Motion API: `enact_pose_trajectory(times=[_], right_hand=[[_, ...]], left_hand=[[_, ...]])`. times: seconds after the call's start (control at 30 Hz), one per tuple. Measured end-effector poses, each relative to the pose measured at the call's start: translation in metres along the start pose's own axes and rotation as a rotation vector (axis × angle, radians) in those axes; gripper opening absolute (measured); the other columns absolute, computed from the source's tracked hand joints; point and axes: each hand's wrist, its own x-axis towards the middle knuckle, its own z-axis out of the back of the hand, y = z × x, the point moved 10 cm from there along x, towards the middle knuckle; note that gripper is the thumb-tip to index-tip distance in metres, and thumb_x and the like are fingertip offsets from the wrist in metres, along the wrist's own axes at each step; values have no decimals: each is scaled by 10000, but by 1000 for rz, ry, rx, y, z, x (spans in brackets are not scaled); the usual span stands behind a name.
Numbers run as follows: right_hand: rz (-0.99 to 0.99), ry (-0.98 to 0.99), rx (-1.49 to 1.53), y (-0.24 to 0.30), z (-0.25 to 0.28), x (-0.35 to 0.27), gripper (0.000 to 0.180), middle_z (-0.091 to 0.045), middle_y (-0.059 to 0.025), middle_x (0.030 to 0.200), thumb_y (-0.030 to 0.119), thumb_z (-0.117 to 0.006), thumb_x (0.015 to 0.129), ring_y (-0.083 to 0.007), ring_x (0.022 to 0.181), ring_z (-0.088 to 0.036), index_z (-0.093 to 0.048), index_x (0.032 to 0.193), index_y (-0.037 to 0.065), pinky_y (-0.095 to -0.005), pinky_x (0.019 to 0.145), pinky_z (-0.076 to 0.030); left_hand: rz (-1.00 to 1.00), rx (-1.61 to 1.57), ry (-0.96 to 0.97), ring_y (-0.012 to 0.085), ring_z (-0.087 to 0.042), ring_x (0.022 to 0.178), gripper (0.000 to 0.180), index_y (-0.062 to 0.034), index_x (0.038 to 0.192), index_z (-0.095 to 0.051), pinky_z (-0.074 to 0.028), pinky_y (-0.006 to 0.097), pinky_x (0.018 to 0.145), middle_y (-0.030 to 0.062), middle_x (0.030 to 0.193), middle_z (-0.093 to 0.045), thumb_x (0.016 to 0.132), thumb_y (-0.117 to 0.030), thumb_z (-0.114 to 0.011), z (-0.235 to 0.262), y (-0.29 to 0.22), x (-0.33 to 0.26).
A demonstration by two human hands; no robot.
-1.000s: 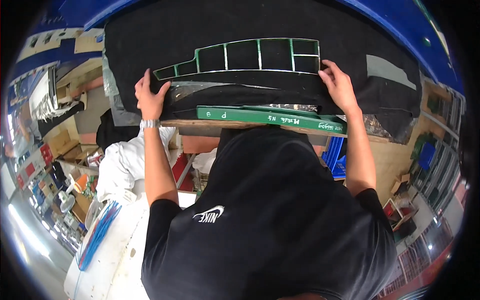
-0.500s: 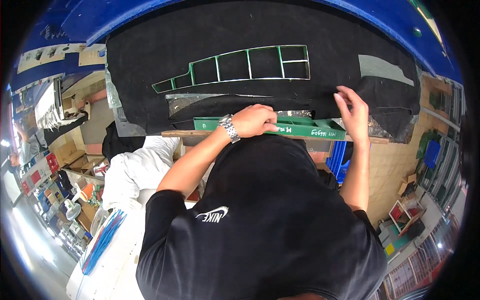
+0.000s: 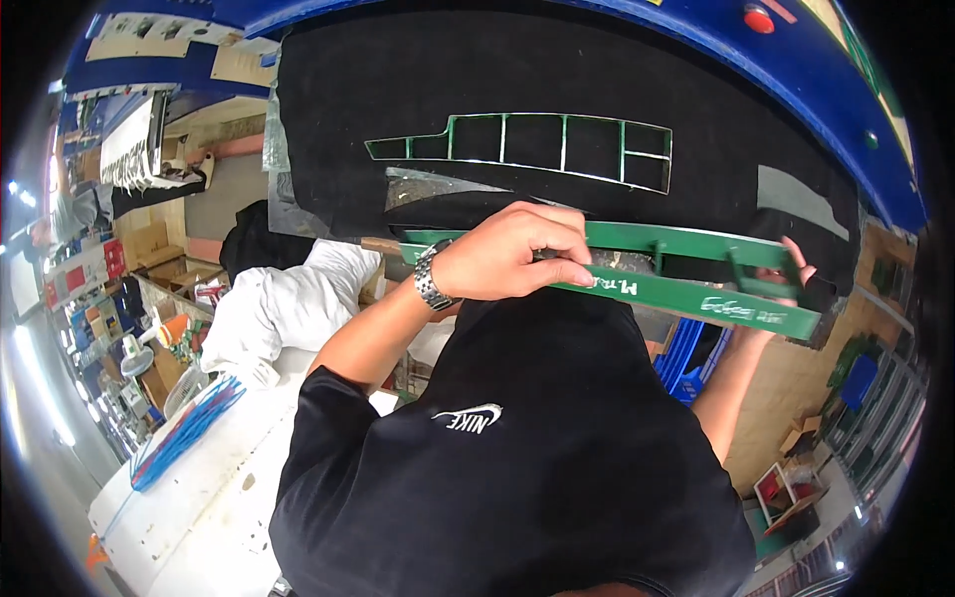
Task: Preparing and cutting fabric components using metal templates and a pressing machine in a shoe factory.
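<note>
A long green cutting die (image 3: 686, 298), a frame of upright strips, is raised and slightly tilted in front of my body. My left hand (image 3: 527, 249) is closed around its middle, thumb on the near wall and fingers over the top. At its right end my right hand (image 3: 802, 269) grips the frame; much of that hand is hidden behind the green wall. A second green cutting die (image 3: 563, 144), divided into compartments, lies on the black material (image 3: 448, 70) beyond my hands. Near it, a cut-out gap (image 3: 428, 187) shows a scuffed surface underneath.
A blue machine edge (image 3: 816, 99) with a red button (image 3: 758, 18) borders the far side. Grey material (image 3: 796, 199) shows at right. White cloth (image 3: 288, 308) is bundled at left, by a white table (image 3: 239, 497) with blue cords (image 3: 189, 438). Blue crates (image 3: 686, 358) stand below the edge.
The near die has been lifted off the table edge and its right end swung toward me. My right hand, open and empty before, now holds that end. The view has shifted.
</note>
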Motion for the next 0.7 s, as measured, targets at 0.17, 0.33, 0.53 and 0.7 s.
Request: enact_pose_trajectory(times=[0.17,0.33,0.53,0.7], right_hand=[[137,430,-242,8,-167,-96,758,-601,-166,1224,619,-527,961,-251,1013,-626,-462,1389,-3,-364,886,-501],[569,402,-370,68,-208,-116,887,-491,-247,1360,654,-507,949,-337,1118,-608,-292,1461,-38,-425,886,-544],[622,566,-446,59,-220,-110,879,-436,-252,1418,590,-641,905,-367,1201,-567,-301,1444,-15,-501,1002,-489],[738,601,-493,55,-242,-135,855,-452,-271,1411,458,-711,909,-325,1156,-582,-290,1473,-28,-409,950,-503]], left_hand=[[-211,-106,-233,174,-600,727,128,-10,854,-692,-466,306,635,57,804,-632,828,-90,-788,20,-27,-6],[-237,-149,-380,184,-606,717,110,-8,835,-670,-474,310,645,56,797,-624,842,-72,-759,39,-20,-29],[-240,-104,-491,174,-587,720,111,-4,848,-659,-457,301,637,58,793,-613,845,-61,-755,56,-14,-48],[-216,-92,-479,178,-584,721,115,-5,852,-660,-461,309,638,58,798,-614,847,-66,-757,57,-16,-46]])
